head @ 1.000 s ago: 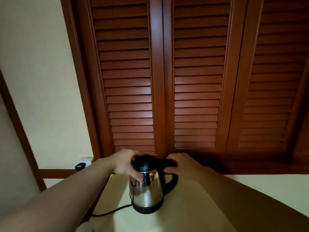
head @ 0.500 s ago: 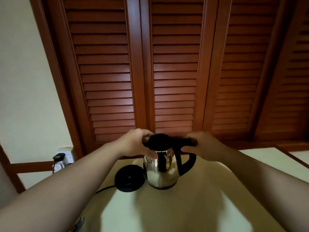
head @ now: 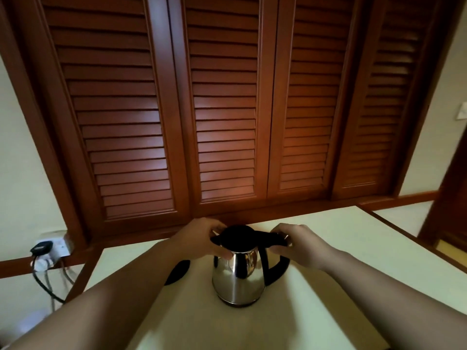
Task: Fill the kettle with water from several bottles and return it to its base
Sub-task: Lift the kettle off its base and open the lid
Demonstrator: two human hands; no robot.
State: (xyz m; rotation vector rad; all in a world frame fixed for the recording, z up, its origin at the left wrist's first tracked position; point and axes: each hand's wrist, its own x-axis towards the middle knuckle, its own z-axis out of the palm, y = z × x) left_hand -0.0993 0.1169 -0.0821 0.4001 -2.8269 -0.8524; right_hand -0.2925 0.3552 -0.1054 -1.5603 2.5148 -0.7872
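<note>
The shiny steel kettle with a black lid and black handle (head: 238,276) stands upright on the pale cream table (head: 328,248), off its round black base (head: 178,271), which lies just to the kettle's left, partly hidden by the left forearm. The left hand (head: 199,238) curls round the kettle's upper rim beside the lid (thumb low on the steel wall). The right hand (head: 297,245) grips the top of the handle on the kettle's other side. Behind the kettle rise dark brown louvred wooden doors (head: 225,122). Far left of the kettle, a white wall socket (head: 54,248) carries a black plug.
</note>
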